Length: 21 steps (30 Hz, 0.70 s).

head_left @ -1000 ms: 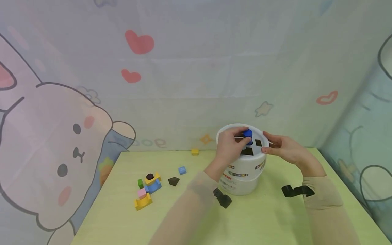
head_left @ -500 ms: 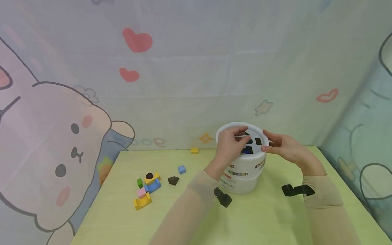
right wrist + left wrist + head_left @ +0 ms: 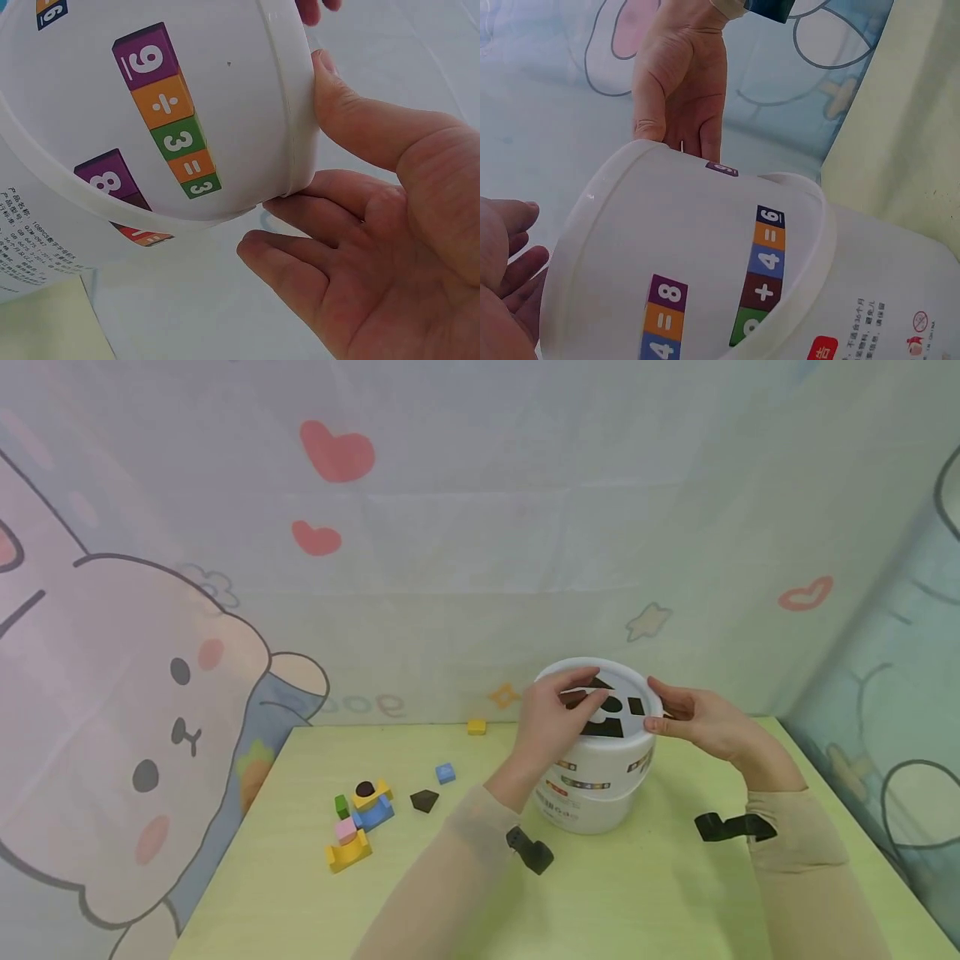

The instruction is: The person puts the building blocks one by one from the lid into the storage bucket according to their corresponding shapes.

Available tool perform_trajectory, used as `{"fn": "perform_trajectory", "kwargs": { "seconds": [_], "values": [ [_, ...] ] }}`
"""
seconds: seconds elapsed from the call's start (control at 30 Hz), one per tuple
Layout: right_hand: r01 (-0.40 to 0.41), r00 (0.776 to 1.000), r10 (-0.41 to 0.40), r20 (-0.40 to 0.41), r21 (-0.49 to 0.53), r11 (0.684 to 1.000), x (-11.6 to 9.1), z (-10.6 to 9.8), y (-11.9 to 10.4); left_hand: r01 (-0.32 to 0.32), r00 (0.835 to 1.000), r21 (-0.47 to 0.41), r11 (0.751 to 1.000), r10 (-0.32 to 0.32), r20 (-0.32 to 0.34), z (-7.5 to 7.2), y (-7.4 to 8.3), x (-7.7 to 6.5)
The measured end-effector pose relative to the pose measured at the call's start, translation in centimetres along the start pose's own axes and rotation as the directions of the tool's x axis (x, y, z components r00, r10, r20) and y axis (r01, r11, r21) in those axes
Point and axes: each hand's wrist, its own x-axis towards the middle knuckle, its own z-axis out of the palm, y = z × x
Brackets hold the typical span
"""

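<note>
A white plastic bucket [image 3: 588,814] stands upright on the table, its lid [image 3: 632,683] cut with several dark shaped holes. My left hand [image 3: 551,714] hovers over the left part of the lid with nothing between thumb and fingers. The left wrist view catches those loosely bent fingers [image 3: 525,274] beside the lid's rim. On the other side, my right hand [image 3: 708,725] holds the rim, thumb at the lid's edge and fingers against the side, as the right wrist view shows. Printed number sums [image 3: 169,112] run around the bucket's wall.
Left of the bucket lie loose blocks: a dark angular one [image 3: 424,801], a light blue one [image 3: 446,773] and a yellow one [image 3: 477,727] at the back edge. Farther left is a cluster with a yellow arch [image 3: 348,852], a blue arch [image 3: 373,813] and a green block [image 3: 342,807].
The blue cylinder pinched by my left hand over the round hole has dropped through into the bucket. The left hand then shifted slightly left; the right hand stays on the rim.
</note>
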Motion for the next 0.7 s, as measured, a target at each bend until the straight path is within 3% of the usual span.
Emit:
{"fn": "perform_trajectory", "kwargs": {
  "seconds": [0.17, 0.43, 0.57, 0.7],
  "values": [
    [0.005, 1.0, -0.005, -0.001, 0.01, 1.0, -0.2, 0.0, -0.2, -0.038, 0.996, -0.059, 0.998, 0.033, -0.082, -1.6, -0.8, -1.0],
    [0.019, 1.0, -0.019, 0.003, 0.026, 0.999, -0.5, 0.1, -0.3, -0.085, 0.975, -0.075, 0.994, 0.068, -0.21, -5.3, -2.9, -3.3],
    [0.03, 1.0, -0.03, 0.007, 0.037, 0.999, -0.6, 0.2, -0.3, -0.074, 0.976, -0.054, 0.996, 0.061, -0.209, -7.0, -4.3, -5.1],
    [0.034, 0.999, -0.034, 0.013, 0.041, 0.999, -0.7, 0.3, -0.4, 0.008, 0.991, -0.008, 1.0, -0.009, -0.13, -8.3, -6.0, -7.3]
  ]
}}
